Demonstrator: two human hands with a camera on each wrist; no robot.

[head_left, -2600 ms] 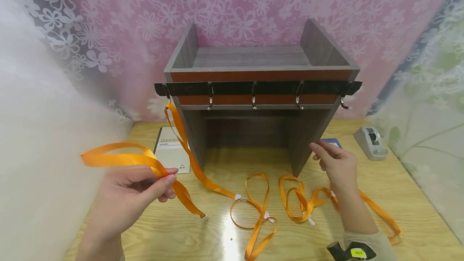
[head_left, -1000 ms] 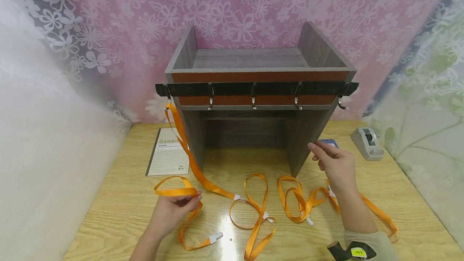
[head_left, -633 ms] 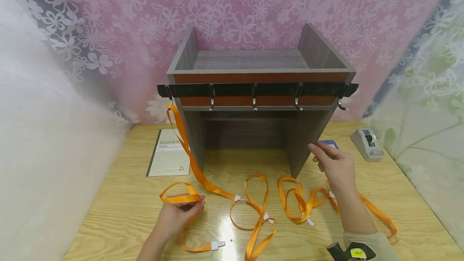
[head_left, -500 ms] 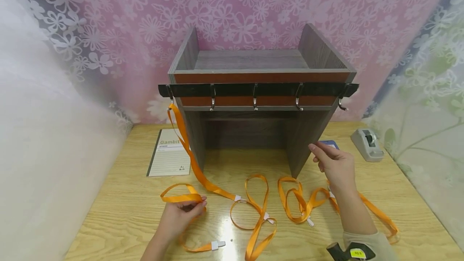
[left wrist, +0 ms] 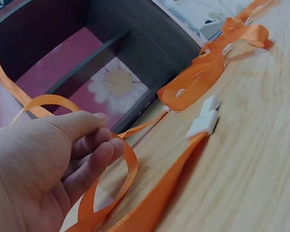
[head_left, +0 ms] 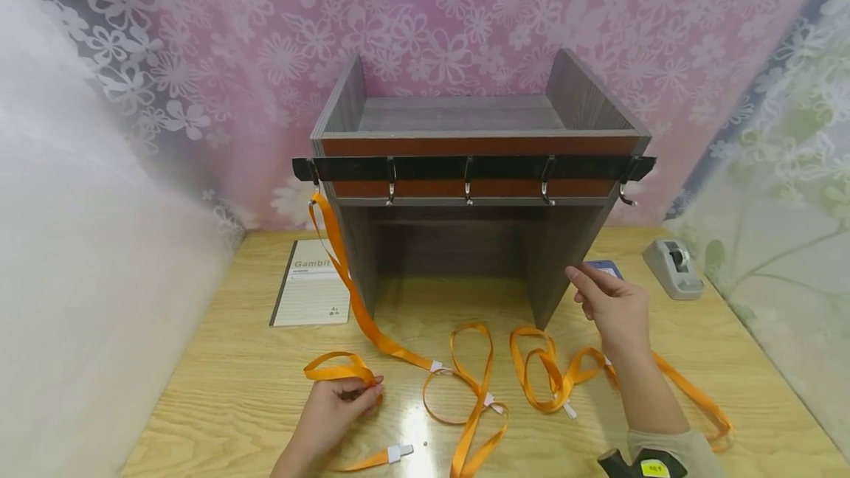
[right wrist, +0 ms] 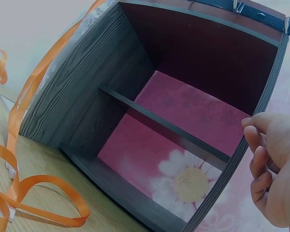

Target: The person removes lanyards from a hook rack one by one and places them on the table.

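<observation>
My left hand (head_left: 335,415) pinches an orange lanyard (head_left: 339,371) low over the table, its loop standing up above the fingers. That lanyard's tail trails to a white clip (head_left: 401,453) on the tabletop. In the left wrist view the strap (left wrist: 157,198) runs from below the hand to the clip. My right hand (head_left: 614,312) grips the front edge of the right side panel of the grey wooden shelf (head_left: 561,271) between thumb and fingers. Another orange lanyard (head_left: 358,308) hangs from the leftmost hook (head_left: 315,194) of the black hook rail (head_left: 432,167).
More orange lanyards (head_left: 485,360) (head_left: 564,382) lie tangled on the wooden table (head_left: 232,375). A notebook (head_left: 312,290) lies left of the shelf. A blue card (head_left: 606,268) and a grey tape dispenser (head_left: 674,271) lie to the right. Several other hooks (head_left: 468,194) hold nothing.
My left hand has come down and to the right from mid-air with the lanyard, whose clip now rests on the table. The right hand has stayed at the shelf panel.
</observation>
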